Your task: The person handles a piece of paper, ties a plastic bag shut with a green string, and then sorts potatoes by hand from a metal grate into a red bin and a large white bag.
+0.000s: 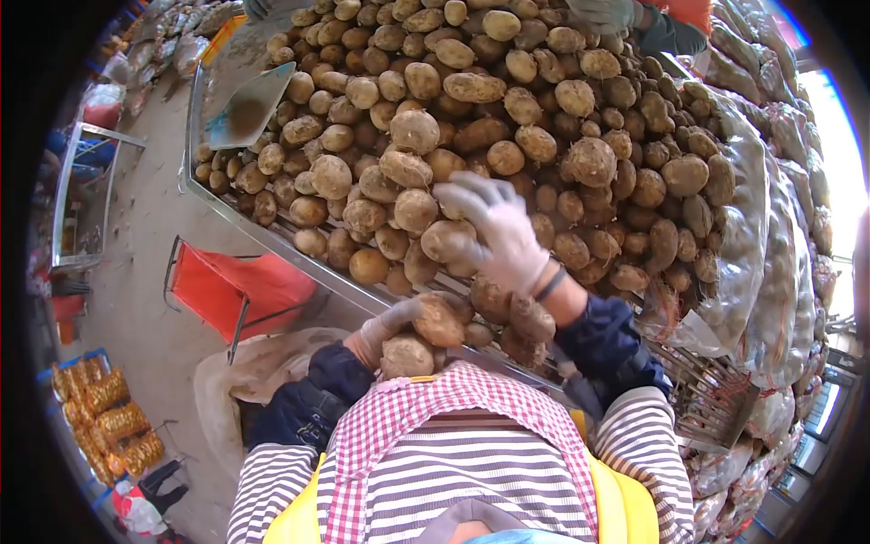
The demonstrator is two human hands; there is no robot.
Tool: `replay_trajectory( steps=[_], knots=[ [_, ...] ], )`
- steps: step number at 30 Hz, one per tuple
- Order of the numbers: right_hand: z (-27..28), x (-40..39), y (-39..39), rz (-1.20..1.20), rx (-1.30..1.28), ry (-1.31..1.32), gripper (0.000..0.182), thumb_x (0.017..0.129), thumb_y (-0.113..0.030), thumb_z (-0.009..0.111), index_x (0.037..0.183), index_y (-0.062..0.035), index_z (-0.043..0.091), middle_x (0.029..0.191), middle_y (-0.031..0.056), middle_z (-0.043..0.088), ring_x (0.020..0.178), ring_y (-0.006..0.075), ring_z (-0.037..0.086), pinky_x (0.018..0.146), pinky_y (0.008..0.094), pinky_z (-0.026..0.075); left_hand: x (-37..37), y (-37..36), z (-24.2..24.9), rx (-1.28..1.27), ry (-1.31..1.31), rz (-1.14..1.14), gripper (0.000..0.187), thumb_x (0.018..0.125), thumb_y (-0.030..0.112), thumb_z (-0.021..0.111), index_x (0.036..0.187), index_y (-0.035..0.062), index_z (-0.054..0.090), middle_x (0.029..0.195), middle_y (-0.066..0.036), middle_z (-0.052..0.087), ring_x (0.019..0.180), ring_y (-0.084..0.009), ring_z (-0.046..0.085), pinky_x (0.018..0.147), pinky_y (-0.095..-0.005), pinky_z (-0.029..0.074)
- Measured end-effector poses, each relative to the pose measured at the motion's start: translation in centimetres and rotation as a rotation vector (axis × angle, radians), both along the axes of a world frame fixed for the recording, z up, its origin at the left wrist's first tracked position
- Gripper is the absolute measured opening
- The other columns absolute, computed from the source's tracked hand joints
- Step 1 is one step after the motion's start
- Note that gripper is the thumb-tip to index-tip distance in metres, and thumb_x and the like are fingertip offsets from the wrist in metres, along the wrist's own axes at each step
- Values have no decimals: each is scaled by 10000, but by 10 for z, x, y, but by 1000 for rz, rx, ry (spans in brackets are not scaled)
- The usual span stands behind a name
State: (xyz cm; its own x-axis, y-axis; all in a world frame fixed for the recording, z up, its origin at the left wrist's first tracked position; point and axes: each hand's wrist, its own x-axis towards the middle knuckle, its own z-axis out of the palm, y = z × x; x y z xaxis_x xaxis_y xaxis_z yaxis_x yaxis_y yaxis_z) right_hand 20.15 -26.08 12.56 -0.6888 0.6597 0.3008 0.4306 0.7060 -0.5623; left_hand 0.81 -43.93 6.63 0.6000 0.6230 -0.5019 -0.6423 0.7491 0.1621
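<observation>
A large heap of brown potatoes (415,131) covers a metal-edged sorting table (299,263). My left hand (388,328), in a pale glove, is at the table's near edge with its fingers round a potato (439,321); another potato (406,356) lies just below it, close to my apron. Over the heap, my right hand (497,225), gloved and wearing a dark wristband, has its fingers spread beside a potato (446,241). Whether its fingertips touch that potato is hard to tell.
A scoop-like tray (246,109) rests at the table's left. Co-workers' gloved hands (605,13) show at the far side. Filled sacks (757,236) are stacked on the right. A red chair (237,288) stands at left; bagged potatoes (107,412) lie beyond it.
</observation>
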Motion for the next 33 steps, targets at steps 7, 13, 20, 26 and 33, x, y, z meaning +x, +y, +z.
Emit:
replay_trajectory(
  steps=[7, 13, 20, 26, 33],
  knots=[
    [-32, 7, 8, 3, -53, -1, 495, 774, -189, 829, 1235, -144, 653, 1245, 121, 651, 1081, 382, 617, 958, 467, 497, 9, -11, -14, -228, -568, 411, 899, 870, 802, 581, 1464, 130, 513, 1434, -235, 567, 1225, -451, 615, 935, -676, 537],
    [12, 46, -48, 293, -98, 151, 468, 676, -199, 888, 1103, -158, 701, 1195, 128, 663, 1143, 330, 618, 973, 461, 506, 24, 7, 19, 78, -532, 459, 948, 811, 870, 571, 1484, 205, 514, 1593, -232, 390, 1434, -549, 366, 1012, -853, 329],
    [0, 131, 98, -396, 389, -299, 749, 698, -298, 898, 1374, -187, 595, 1366, 140, 587, 1266, 375, 531, 1105, 524, 390, 30, -7, -19, 51, -641, 483, 1014, 773, 865, 630, 1424, 93, 539, 1540, -336, 398, 1377, -534, 448, 1112, -649, 430],
    [3, 77, 94, -228, 56, -107, 622, 733, -221, 842, 1304, -132, 612, 1304, 130, 628, 1183, 387, 565, 1033, 487, 465, 21, 15, -13, 57, -471, 305, 971, 807, 852, 607, 1383, 70, 596, 1572, -365, 349, 1359, -514, 475, 1137, -616, 408],
    [25, -45, 165, -257, 786, -145, 424, 795, -287, 796, 1169, -162, 643, 1176, 73, 681, 1124, 313, 611, 926, 487, 471, 15, 21, -20, 46, -406, 257, 975, 788, 821, 659, 1370, 40, 612, 1529, -370, 414, 1365, -479, 485, 1148, -626, 386]
  ],
)
